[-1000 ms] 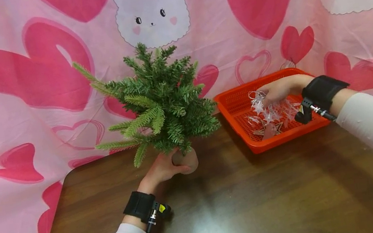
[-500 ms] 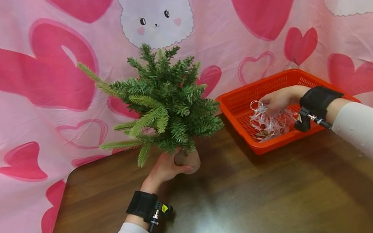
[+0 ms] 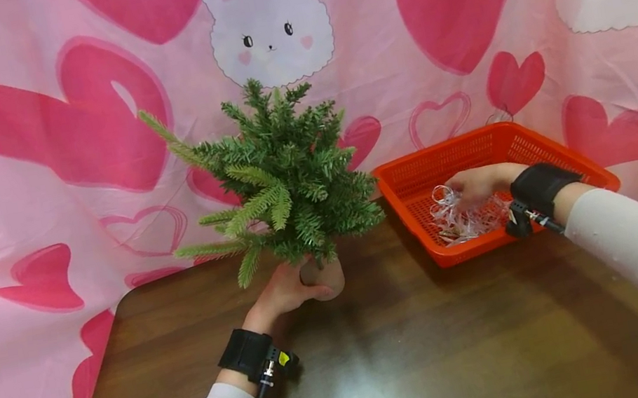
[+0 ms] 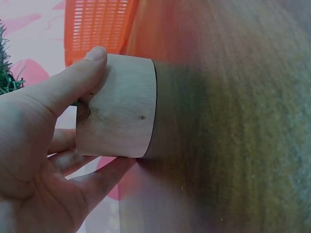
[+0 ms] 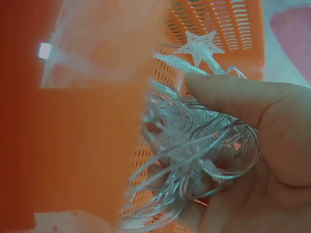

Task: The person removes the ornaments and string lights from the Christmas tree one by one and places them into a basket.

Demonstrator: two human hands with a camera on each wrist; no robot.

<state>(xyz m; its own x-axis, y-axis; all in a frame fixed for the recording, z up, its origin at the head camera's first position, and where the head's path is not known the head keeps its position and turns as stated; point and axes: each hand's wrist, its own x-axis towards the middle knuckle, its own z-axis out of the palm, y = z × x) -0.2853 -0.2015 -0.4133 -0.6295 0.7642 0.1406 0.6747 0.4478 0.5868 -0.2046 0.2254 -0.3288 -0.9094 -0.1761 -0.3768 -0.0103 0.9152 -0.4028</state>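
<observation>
A small artificial Christmas tree point(image 3: 289, 176) stands upright on the table. My left hand point(image 3: 286, 288) grips its round pale wooden base point(image 4: 119, 107), thumb on one side and fingers on the other in the left wrist view. To the right, my right hand point(image 3: 477, 185) is inside an orange basket point(image 3: 441, 259), holding a tangled bundle of clear string lights point(image 5: 194, 141). The fingers curl round the bundle's wires, and a clear star light point(image 5: 200, 47) sticks out beyond the thumb. What lies beneath the bundle is mostly hidden.
A brown wooden table point(image 3: 385, 358) bears the tree and the basket. Behind it hangs a pink cloth point(image 3: 113, 157) with hearts and rabbits. Blurred orange and white surfaces cover the left part of the right wrist view.
My right hand has sunk lower into the basket with the string lights, which now cover the gold star ornament seen earlier. My left hand stays on the tree base.
</observation>
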